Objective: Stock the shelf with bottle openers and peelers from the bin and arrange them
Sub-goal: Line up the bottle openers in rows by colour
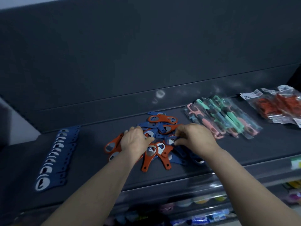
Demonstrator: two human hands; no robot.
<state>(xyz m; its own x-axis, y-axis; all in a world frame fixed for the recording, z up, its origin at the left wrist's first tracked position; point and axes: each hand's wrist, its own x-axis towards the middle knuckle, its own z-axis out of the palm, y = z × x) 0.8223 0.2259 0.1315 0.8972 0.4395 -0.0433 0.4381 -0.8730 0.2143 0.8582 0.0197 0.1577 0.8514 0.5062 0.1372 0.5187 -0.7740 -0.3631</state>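
Pinching a blue opener (171, 140) with right hand (193, 141), pressing spread left hand (135, 141) fingers on shelf (244, 149) pile (161, 119) beside bagged peelers (223, 118).

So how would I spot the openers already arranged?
Find the dark shelf, then look at its left end, beyond the left hand. The row of blue openers lies there overlapping in one neat line, unlike the jumbled red-and-blue pile beside it.

Dark shelf (244, 147) with a blue opener row (55, 154), mixed opener pile (162, 119), bagged peelers (224, 118), bagged orange openers (276, 105).
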